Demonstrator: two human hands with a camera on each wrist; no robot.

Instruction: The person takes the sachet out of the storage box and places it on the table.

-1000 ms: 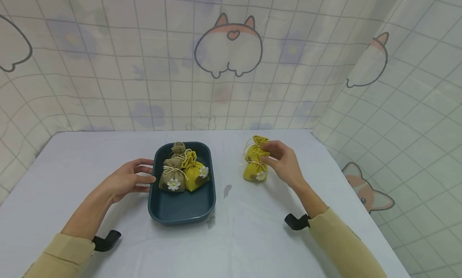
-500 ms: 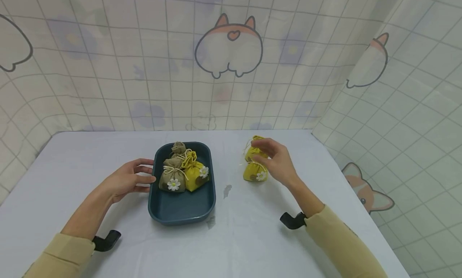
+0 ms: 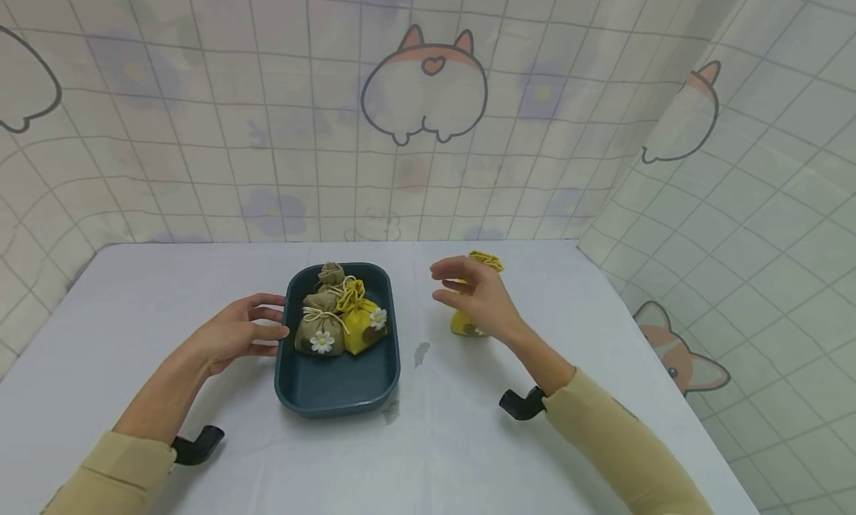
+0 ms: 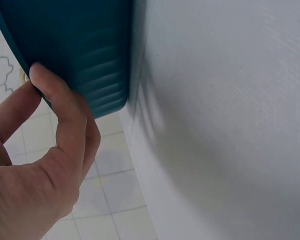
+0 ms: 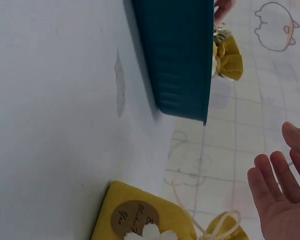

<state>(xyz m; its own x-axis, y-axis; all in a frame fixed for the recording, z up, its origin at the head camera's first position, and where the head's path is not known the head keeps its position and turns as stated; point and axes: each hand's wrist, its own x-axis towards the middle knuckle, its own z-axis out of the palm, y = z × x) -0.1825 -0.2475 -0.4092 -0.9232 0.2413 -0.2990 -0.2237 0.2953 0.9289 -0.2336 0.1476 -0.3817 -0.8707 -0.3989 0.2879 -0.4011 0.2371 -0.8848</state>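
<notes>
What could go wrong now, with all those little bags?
Two small things might happen. The left hand is touching the side of the tray, so a hard push could slide it and make the bags inside tumble, since they lean close together. And the right hand, holding nothing, is near a yellow bag on the table, so it could perhaps bump that bag over.

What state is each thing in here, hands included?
Tray: upright, partly filled.
Left hand: touching the tray's rim.
Right hand: raised, holding nothing.
Front tan pouch: tied shut, in the tray.
Rear tan pouch: in the tray, partly hidden.
Yellow pouch in the tray: gathered at the neck.
Yellow pouches outside the tray: partly hidden by the right hand.
</notes>
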